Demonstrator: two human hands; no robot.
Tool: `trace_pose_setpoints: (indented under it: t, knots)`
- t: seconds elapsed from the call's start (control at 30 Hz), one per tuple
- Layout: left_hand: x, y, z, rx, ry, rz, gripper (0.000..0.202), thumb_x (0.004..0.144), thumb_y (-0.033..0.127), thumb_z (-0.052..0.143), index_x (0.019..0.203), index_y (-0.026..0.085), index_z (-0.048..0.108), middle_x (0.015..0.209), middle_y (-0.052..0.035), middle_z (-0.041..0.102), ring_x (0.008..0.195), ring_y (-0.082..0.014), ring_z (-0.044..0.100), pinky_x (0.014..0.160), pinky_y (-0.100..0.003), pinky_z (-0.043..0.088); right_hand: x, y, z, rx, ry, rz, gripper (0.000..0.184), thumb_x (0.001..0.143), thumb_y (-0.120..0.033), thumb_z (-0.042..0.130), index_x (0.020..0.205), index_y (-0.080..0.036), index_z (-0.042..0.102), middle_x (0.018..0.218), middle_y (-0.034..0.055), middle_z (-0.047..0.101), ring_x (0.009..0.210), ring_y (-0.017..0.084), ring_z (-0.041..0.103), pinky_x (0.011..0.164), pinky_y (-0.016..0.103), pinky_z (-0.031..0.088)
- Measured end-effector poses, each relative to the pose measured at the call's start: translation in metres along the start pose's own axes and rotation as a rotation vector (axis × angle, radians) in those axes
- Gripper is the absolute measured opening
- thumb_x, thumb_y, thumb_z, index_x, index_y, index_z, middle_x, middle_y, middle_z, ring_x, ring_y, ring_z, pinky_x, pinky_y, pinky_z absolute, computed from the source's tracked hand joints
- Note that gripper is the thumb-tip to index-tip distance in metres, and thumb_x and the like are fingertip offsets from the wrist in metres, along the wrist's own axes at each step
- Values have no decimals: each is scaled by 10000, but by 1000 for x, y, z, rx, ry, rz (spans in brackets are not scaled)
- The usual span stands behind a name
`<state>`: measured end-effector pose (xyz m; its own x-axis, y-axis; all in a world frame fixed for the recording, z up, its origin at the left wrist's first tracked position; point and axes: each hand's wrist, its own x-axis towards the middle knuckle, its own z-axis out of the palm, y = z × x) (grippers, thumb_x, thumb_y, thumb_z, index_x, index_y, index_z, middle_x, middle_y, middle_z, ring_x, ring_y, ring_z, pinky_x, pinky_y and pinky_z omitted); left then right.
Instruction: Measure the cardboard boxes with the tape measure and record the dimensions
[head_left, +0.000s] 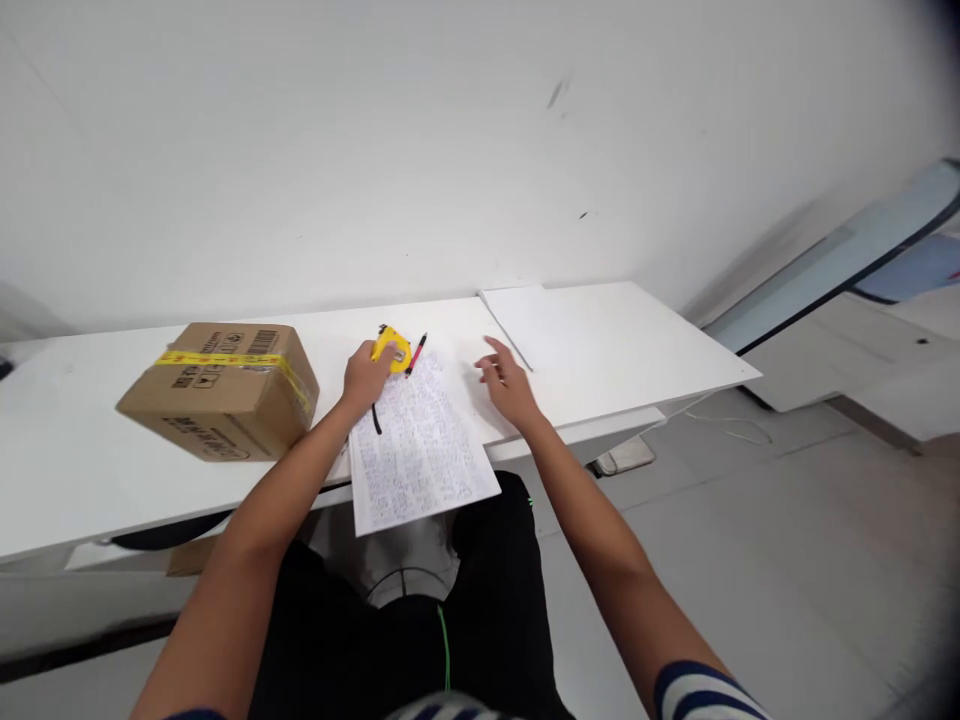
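Observation:
My left hand (365, 375) is closed around a yellow tape measure (394, 347) that rests at the top edge of a handwritten sheet of paper (417, 445); its black strap hangs down over the page. A red and black pen (416, 353) lies just right of the tape measure. My right hand (507, 383) hovers over the white table (67, 450) to the right of the sheet, fingers loosely spread and holding nothing. The sheet overhangs the table's front edge above my lap.
A cardboard box (221, 388) with yellow tape stands on the table to the left. A white board (592, 335) lies on the table's right part. Flat panels (840, 350) lie on the grey floor at the right. A white wall backs the table.

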<state>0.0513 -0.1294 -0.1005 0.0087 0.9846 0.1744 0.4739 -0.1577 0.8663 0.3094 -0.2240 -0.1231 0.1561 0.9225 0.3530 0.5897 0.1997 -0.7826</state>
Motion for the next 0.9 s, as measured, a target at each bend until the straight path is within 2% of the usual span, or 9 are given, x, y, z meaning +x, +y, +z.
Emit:
trace_pose_setpoints:
  t: [0.1, 0.17, 0.27, 0.37, 0.47, 0.6, 0.7, 0.83, 0.9]
  knots:
    - [12, -24, 5, -116, 27, -28, 345, 916, 548, 608, 830, 215, 589, 747, 1, 612, 708, -183, 577, 640, -286, 407, 72, 10, 34, -262, -238, -8, 597, 1043, -264, 368, 1638, -225, 372, 1174, 96, 743, 963, 220, 699, 915, 388, 560]
    - [15, -32, 6, -162, 31, -29, 351, 901, 558, 625, 837, 214, 593, 751, 5, 614, 714, -181, 579, 641, -283, 414, 101, 10, 59, -501, -344, -59, 626, 1051, -272, 382, 1674, -282, 317, 1276, 109, 707, 1036, 254, 695, 889, 386, 544]
    - [16, -34, 7, -159, 24, -63, 356, 880, 564, 645, 834, 212, 608, 754, 7, 621, 718, -179, 583, 650, -284, 419, 118, 1, 81, -809, -514, -99, 612, 1051, -234, 379, 1652, -351, 366, 1350, 137, 656, 1029, 294, 715, 813, 382, 525]
    - [16, -36, 6, -188, -25, -74, 377, 876, 587, 645, 847, 211, 629, 777, 3, 634, 730, -178, 593, 658, -282, 433, 117, -7, 84, -915, -618, -134, 603, 1019, -154, 401, 1601, -308, 437, 1321, 155, 665, 959, 291, 732, 759, 365, 505]
    - [17, -38, 3, -226, -51, -42, 392, 852, 595, 685, 906, 208, 652, 809, 2, 639, 746, -174, 599, 663, -275, 444, 115, -10, 81, -879, -573, -144, 507, 1040, -169, 368, 1534, -206, 475, 1316, 172, 683, 970, 291, 729, 751, 361, 493]
    - [20, -36, 2, -264, -58, -11, 415, 835, 599, 721, 897, 194, 650, 820, -13, 637, 751, -173, 593, 662, -273, 459, 115, -12, 82, -898, -591, -161, 581, 1048, -185, 382, 1624, -247, 341, 1426, 169, 635, 1003, 282, 724, 737, 351, 475]
    - [24, -39, 3, -236, -60, 3, 404, 855, 569, 735, 977, 189, 665, 901, -38, 671, 795, -183, 617, 700, -282, 490, 111, -13, 85, -927, -594, -221, 483, 1049, -181, 394, 1521, -228, 481, 1372, 169, 659, 976, 274, 716, 725, 349, 452]
    - [33, -51, 5, -272, -24, 60, 588, 902, 469, 744, 1417, 263, 550, 1041, -60, 675, 910, -217, 677, 826, -352, 557, 95, -3, 83, -759, -329, -243, 329, 1076, -226, 356, 1292, -178, 599, 1212, 154, 726, 973, 265, 684, 752, 337, 427]
    - [37, -55, 4, -286, -12, 101, 652, 929, 445, 734, 1506, 310, 463, 1061, -62, 654, 923, -226, 681, 853, -392, 572, 88, 5, 80, -597, -147, -175, 304, 1073, -254, 362, 1271, -182, 581, 1138, 132, 742, 913, 244, 666, 752, 328, 420]
